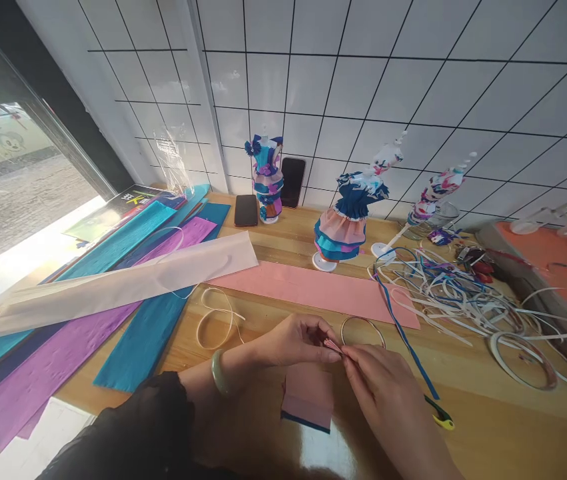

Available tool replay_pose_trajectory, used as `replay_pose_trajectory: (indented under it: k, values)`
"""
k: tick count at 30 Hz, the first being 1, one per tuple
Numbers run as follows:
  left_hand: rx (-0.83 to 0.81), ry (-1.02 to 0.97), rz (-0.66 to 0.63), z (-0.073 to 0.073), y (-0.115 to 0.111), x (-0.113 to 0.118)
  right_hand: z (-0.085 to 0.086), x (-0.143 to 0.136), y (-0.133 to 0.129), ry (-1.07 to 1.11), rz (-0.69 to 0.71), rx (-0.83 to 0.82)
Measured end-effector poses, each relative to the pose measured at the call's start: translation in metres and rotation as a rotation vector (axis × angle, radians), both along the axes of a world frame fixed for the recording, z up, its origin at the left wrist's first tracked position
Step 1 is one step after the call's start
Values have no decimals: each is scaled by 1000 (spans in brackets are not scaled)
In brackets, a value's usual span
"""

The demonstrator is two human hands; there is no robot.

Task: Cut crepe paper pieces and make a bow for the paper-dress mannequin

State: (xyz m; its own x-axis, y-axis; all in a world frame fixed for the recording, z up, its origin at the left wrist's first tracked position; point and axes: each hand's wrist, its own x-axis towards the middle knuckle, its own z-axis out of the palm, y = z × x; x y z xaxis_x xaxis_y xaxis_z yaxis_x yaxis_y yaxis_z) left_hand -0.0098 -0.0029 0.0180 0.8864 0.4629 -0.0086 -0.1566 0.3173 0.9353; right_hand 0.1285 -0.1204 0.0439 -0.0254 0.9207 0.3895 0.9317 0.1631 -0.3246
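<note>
A small, narrow bunch of pink pleated paper (pixel 332 345) is pinched between my two hands. My left hand (pixel 296 341), with a pale green bangle (pixel 219 373) on its wrist, grips one end with bent fingers. At the other end, the thumb and fingertips of my right hand (pixel 386 387) close on it, hiding part of it. Below them on the table lies a folded pink piece (pixel 308 393) with a dark blue edge. Just behind my fingers are a thin ring (pixel 363 328) and a long pink paper strip (pixel 313 288).
White (pixel 128 287), purple (pixel 83 347) and teal strips (pixel 148 347) overlap at left. Dressed figures (pixel 342 220) on stands line the tiled wall near two phones (pixel 246 211). Tangled ribbon scraps (pixel 468 287) cover the right side. Yellow-green-handled scissors (pixel 444 419) lie beside my right hand.
</note>
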Motion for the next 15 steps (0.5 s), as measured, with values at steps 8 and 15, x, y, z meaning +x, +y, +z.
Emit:
replay_pose_trajectory:
  k: [8, 15]
  values:
    - [37, 35, 18, 3, -2, 0, -1, 0, 2, -167, 16, 69]
    - [22, 67, 36, 1, 1, 1, -4, 1, 2, -195, 49, 87]
